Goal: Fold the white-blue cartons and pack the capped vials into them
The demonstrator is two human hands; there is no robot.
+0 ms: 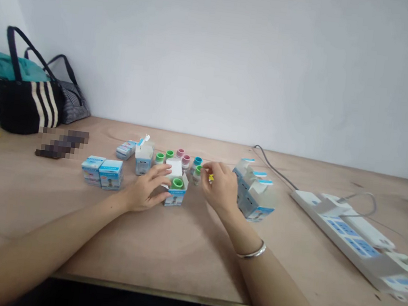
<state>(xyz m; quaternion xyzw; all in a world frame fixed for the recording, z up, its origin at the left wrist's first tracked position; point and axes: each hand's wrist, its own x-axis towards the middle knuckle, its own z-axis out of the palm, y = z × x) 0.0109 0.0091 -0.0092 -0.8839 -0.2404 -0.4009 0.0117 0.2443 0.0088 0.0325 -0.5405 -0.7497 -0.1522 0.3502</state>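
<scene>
open box, lettering seemingly illegible

Both arms are extended forward and bare as far as they show. The left forearm enters from 8 o'clock and runs toward 2; the left hand lies palm-down, fingers lightly bent and pointing to 2 o'clock, thumb set apart below them. The right forearm enters from 5 o'clock and runs toward 11. The right hand shows its back, knuckles raised, fingers curled toward 9 o'clock with the thumb close by; whether the tips meet cannot be determined.
</scene>
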